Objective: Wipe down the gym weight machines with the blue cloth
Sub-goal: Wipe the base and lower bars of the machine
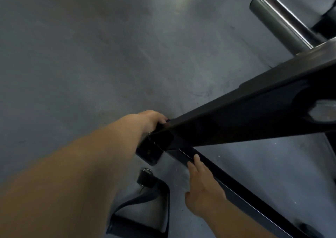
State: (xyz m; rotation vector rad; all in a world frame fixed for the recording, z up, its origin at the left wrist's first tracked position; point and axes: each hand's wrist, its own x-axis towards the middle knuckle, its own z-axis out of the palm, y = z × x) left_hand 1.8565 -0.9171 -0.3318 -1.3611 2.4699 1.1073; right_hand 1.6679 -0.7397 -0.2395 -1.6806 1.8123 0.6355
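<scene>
The black weight machine frame (245,114) slopes down from the right to a joint near the floor. My left hand (151,119) reaches to that low end, and its fingers curl over the tip of the sloping beam. Whatever lies under the fingers is dark and partly hidden. My right hand (201,186) rests on the lower black bar (241,197) with its fingers straight, pointing up along the bar. I cannot make out any blue cloth in this dim, blurred view.
A black strap handle with a metal ring (147,199) lies on the grey floor (91,55) between my arms. A steel weight peg (280,19) juts out at the upper right. A black foot cap (149,153) sits under my left wrist.
</scene>
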